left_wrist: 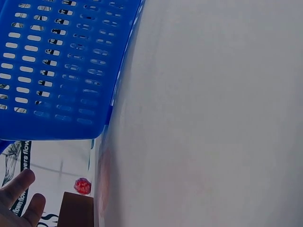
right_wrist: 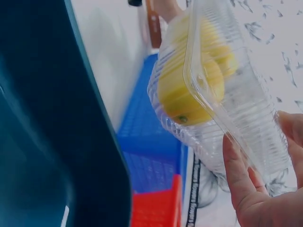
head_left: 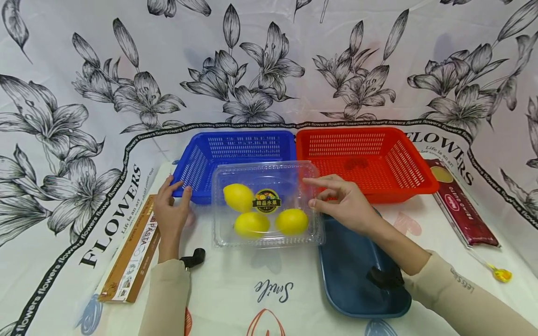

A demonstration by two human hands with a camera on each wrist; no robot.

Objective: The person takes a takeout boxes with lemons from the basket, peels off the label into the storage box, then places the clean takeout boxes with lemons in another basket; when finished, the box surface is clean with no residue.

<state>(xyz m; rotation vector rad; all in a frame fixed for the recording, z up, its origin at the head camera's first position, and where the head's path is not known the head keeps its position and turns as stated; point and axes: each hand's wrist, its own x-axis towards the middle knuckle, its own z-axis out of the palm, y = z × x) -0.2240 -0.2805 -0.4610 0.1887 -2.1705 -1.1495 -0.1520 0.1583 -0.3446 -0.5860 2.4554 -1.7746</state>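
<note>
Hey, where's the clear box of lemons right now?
In the head view, the clear box is near the middle, partly hiding the blue basket, up and left of the dark blue tub, its right end held by the right hand.

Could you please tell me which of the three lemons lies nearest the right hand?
In the head view, the rightmost lemon in the clear box; the other two lie farther left.
</note>
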